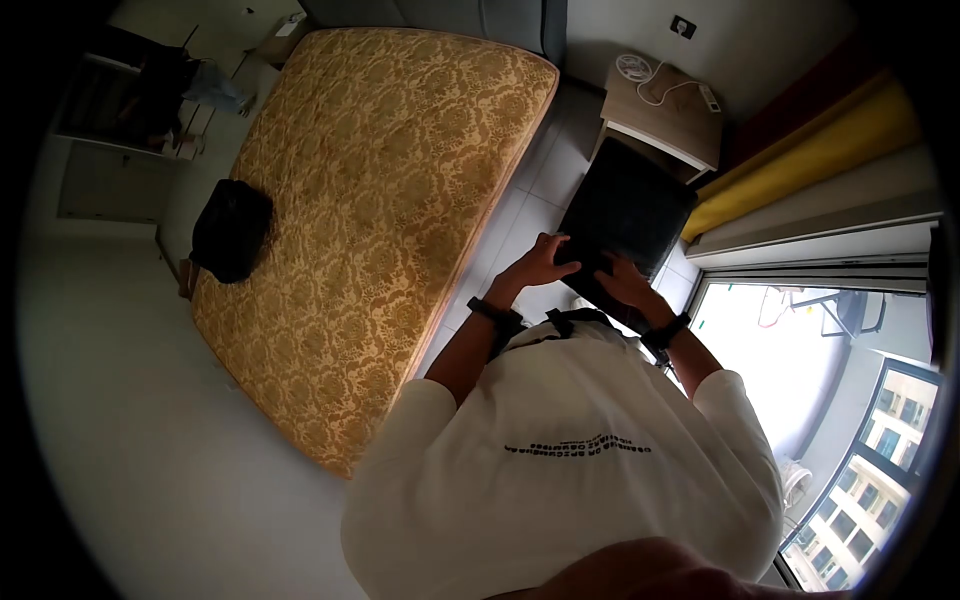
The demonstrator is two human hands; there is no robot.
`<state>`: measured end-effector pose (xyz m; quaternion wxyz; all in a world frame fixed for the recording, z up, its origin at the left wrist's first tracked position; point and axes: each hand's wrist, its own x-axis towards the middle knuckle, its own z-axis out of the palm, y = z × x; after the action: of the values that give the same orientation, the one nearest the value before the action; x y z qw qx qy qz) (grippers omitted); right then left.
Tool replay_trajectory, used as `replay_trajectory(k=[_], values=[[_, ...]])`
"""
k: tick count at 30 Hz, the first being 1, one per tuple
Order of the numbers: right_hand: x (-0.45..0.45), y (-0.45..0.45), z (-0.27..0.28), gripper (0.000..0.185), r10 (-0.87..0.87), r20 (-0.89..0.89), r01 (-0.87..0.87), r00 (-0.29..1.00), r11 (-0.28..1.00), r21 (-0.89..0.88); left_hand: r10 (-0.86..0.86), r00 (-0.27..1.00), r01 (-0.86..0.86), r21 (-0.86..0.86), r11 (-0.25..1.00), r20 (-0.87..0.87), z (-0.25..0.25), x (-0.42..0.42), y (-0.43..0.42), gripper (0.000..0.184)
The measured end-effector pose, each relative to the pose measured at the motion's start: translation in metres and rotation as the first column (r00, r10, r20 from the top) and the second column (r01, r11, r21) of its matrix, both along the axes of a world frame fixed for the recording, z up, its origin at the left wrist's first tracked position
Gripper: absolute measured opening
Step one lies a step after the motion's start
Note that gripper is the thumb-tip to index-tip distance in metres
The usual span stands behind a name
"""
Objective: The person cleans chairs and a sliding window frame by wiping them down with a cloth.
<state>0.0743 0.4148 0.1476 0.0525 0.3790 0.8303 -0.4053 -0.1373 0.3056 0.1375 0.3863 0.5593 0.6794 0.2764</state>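
A black rectangular case-like object (625, 205) with a smooth, flat top is in front of my waist, between the mattress and the bedside table. My left hand (538, 264) touches its near left edge, with thumb and fingers apart. On the near part of its top lies my right hand (628, 282), fingers spread on the dark surface. Both wrists wear dark bands. The underside of the black object is hidden, and its exact kind is unclear.
To the left is a gold patterned mattress (390, 170) with a black bag (232, 230) on its far-left edge. A bedside table (665, 115) holds a white cable and power strip (709, 98). Yellow curtain (800, 155) and a glass door frame (810, 272) are at right.
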Motion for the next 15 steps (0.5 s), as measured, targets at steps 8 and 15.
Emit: replay_trajectory(k=[8,15], values=[[-0.004,-0.002,-0.004,0.044,-0.042,-0.414,0.004,0.909,0.996,-0.092,-0.039,0.861,0.183,-0.237,0.954,0.508,0.027,-0.002,0.002,0.08],[0.104,0.019,-0.004,0.049,-0.137,-0.107,0.114,0.985,0.974,-0.198,-0.079,0.861,0.319,-0.412,0.854,0.502,0.025,-0.011,0.018,0.082]])
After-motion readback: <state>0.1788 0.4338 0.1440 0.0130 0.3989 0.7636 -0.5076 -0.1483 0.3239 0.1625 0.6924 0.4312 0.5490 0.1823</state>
